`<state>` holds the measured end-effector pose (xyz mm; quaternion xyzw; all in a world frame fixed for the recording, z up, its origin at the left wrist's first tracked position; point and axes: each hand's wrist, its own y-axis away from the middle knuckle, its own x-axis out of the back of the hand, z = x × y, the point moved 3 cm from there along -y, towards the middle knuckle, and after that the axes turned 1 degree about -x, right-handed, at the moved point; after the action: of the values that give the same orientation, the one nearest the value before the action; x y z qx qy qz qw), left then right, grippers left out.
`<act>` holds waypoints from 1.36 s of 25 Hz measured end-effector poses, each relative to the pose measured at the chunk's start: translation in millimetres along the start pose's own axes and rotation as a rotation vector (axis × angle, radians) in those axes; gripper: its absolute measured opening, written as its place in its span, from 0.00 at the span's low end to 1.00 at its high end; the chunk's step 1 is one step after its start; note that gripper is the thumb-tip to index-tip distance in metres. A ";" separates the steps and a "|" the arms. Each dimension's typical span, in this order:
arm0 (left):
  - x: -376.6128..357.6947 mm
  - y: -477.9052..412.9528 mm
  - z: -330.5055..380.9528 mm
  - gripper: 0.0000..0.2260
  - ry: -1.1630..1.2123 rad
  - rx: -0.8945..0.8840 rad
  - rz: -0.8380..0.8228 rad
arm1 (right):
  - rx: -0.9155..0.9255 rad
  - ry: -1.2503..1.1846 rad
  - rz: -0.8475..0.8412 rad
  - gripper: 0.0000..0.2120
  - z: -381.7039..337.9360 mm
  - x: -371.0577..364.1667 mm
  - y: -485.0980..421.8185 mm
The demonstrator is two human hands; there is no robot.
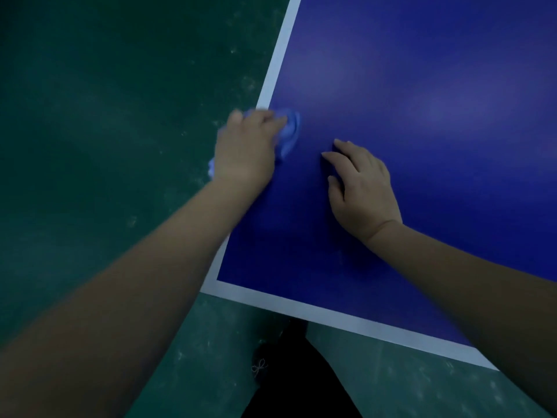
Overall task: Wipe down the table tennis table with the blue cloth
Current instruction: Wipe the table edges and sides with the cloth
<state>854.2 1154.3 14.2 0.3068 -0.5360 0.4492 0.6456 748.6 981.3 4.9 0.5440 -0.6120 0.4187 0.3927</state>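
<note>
The table tennis table (422, 101) is dark blue with a white border line and fills the right of the view; its near left corner is below my arms. My left hand (245, 149) presses the bunched blue cloth (291, 131) onto the table at its left edge, fingers curled over the cloth. Parts of the cloth stick out past my fingertips and behind my wrist. My right hand (361, 188) rests flat on the table to the right of the cloth, fingers spread, holding nothing.
A scuffed green floor (105, 116) lies to the left of the table and below its near edge. My dark trouser leg (289, 381) shows at the bottom, just in front of the table's near edge.
</note>
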 end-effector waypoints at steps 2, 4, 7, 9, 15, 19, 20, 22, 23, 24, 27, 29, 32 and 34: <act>12.3 68.2 4.2 0.23 0.088 -0.093 -0.014 | -0.016 -0.038 0.001 0.18 0.7 0.5 -2.3; 23.8 128.0 1.8 0.21 0.173 -0.242 -0.039 | -0.026 -0.073 -0.001 0.18 1.1 -0.6 -2.2; 27.2 124.9 -11.3 0.17 0.274 -0.121 -0.034 | -0.026 -0.130 0.005 0.18 2.1 0.2 -1.6; 22.8 77.6 -12.1 0.16 0.277 0.177 0.069 | -0.037 -0.196 0.013 0.17 4.6 2.0 -2.3; 0.1 -18.9 11.8 0.20 0.023 0.170 0.031 | -0.108 -0.278 -0.084 0.18 33.8 17.2 -14.4; -1.7 91.9 85.5 0.20 0.179 -0.385 -0.146 | -0.033 -0.306 -0.236 0.19 49.9 32.6 -20.2; 3.4 127.0 95.3 0.21 0.248 -0.553 -0.230 | -0.023 -0.313 -0.261 0.20 50.0 33.3 -21.0; 13.9 162.9 83.4 0.22 0.243 -0.749 -0.335 | -0.014 -0.318 -0.285 0.21 48.8 32.9 -21.0; 16.0 158.1 67.6 0.20 0.222 -0.725 -0.313 | -0.013 -0.321 -0.284 0.21 48.7 32.5 -21.0; 17.2 143.5 51.8 0.18 0.213 -0.596 -0.262 | -0.013 -0.324 -0.279 0.21 49.2 32.5 -21.3; 15.8 82.6 26.1 0.17 0.139 0.138 -0.089 | -0.019 -0.331 -0.277 0.21 49.6 31.2 -23.1; 6.0 77.5 56.5 0.20 0.098 0.186 -0.131 | -0.024 -0.328 -0.282 0.21 49.9 29.8 -23.7; 1.9 138.5 106.2 0.22 0.184 -0.418 -0.226 | -0.032 -0.321 -0.241 0.20 46.6 29.8 -22.6; 13.7 176.2 89.2 0.20 0.206 -0.692 -0.325 | -0.033 -0.291 -0.199 0.20 39.5 27.7 -20.0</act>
<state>657.3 1151.4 33.5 0.1053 -0.5327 0.1626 0.8238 764.7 933.8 19.1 0.6500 -0.6124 0.2846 0.3484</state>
